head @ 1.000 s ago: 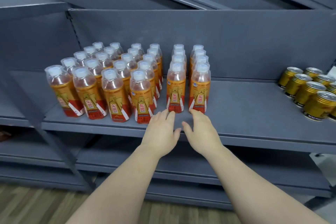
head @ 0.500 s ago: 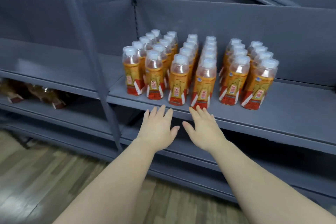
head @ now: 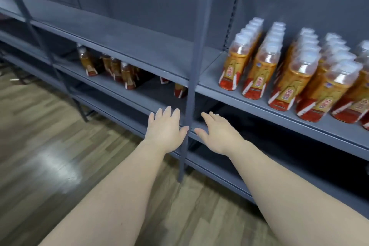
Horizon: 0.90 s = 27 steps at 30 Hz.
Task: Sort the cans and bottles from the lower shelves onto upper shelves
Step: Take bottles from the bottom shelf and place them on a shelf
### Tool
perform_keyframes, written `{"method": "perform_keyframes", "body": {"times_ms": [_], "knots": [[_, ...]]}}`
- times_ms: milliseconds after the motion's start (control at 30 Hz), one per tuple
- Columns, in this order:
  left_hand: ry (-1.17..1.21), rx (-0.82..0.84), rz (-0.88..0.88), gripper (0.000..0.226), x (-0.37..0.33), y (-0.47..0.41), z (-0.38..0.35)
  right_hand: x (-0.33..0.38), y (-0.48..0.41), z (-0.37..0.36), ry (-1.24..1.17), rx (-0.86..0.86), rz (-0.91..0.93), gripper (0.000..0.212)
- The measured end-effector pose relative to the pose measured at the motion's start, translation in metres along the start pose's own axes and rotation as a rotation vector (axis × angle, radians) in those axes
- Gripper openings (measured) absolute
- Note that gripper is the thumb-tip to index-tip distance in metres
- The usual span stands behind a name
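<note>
Flat and empty, the left hand (head: 164,128) and right hand (head: 218,133) flank the post (head: 194,66); lower-shelf bottles (head: 127,76) beyond.

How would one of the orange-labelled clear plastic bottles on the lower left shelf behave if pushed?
That orange-labelled clear plastic bottle looks full, so it is probably heavy for its size. Tall and narrow, it would likely tip rather than slide.

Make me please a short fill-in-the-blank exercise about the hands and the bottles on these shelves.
The left hand and the right hand hold ____.
The neat rows of bottles stand to the ____ of the grey post.
The scattered bottles stand on a ____ shelf than the rows.
Missing words: nothing; right; lower.
</note>
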<state>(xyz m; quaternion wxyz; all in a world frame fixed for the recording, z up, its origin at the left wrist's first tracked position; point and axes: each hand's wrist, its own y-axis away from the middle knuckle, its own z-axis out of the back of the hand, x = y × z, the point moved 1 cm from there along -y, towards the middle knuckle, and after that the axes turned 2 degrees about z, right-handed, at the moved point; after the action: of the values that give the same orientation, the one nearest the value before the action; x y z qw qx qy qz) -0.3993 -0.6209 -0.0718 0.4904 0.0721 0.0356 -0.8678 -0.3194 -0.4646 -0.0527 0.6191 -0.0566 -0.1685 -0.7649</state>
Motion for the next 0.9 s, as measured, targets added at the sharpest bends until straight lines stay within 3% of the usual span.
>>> {"method": "perform_keyframes", "body": {"times_ms": [433,900], "knots": [[0.046,0.023,0.297,0.064,0.133,-0.007,0.005,0.114,-0.105,-0.037,0.049,0.147,0.236,0.068],[-0.002,0.124,0.431,0.065,0.189,-0.093,0.004,0.125,-0.236,-0.052,-0.013,0.259,0.259,0.069]]}}
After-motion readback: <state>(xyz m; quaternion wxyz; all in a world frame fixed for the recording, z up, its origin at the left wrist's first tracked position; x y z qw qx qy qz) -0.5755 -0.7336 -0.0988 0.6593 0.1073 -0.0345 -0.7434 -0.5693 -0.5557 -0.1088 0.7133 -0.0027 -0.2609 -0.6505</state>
